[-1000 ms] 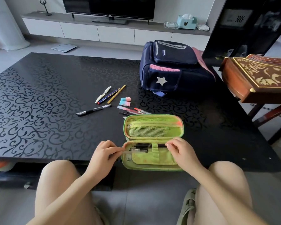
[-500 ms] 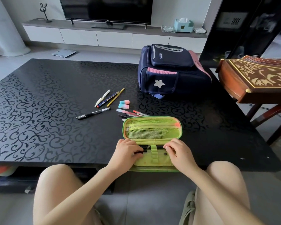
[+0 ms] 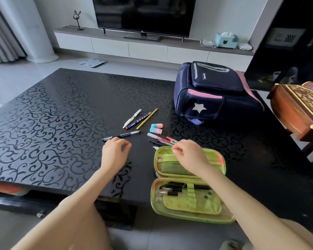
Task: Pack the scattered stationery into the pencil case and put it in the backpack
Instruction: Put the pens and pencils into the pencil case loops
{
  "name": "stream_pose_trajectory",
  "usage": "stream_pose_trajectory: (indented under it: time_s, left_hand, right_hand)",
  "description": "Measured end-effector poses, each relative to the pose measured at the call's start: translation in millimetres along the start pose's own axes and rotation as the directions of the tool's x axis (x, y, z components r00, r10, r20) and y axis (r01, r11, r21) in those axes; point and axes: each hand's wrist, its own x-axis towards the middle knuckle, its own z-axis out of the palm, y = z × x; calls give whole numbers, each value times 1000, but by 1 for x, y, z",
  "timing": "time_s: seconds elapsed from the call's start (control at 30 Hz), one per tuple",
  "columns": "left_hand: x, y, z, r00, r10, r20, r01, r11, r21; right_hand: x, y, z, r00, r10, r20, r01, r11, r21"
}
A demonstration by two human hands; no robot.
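Note:
The green pencil case [image 3: 186, 210] lies open at the table's near edge, with black pens in its loops. My right hand [image 3: 190, 156] reaches over its mesh lid [image 3: 168, 167] and pinches the near end of a pink pen [image 3: 158, 139], which lies beside a red pen [image 3: 171, 139]. My left hand [image 3: 116, 152], fingers loosely curled and holding nothing, hovers at the cap end of a black pen [image 3: 124, 135]. Farther back lie a white pen [image 3: 132, 118], a blue pencil [image 3: 138, 121], a yellow pencil [image 3: 147, 119] and a pink-blue eraser [image 3: 156, 128]. The navy backpack [image 3: 215, 98] lies zipped behind them.
All of this sits on a black patterned table [image 3: 52, 132]. A carved wooden instrument [image 3: 300, 109] on a stand juts in at the right, close to the backpack. My knees are at the table's near edge. A TV console [image 3: 146, 46] lines the far wall.
Both hands have left the lower half of the pencil case and reached forward, the left to the black pen, the right to the pink and red pens. My view has tilted up.

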Motion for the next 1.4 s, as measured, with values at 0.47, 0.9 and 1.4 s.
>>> stream_pose_trajectory:
  time_s: [0.47,0.9,1.4]
  left_hand:
    - [141,-22,63,985,55,166,-121,900,419]
    - [146,-22,67,985,142,97,-170,898,406]
    - [-36,29,-13,950,126,285,-40,956,-292]
  right_hand:
    - [167,-34,67,964,-138,227,223,886,-407]
    - [195,-34,90,853,-343,394,512,398,-761]
    - [-19,37,-5,909,-220,-354,134,958,-252]
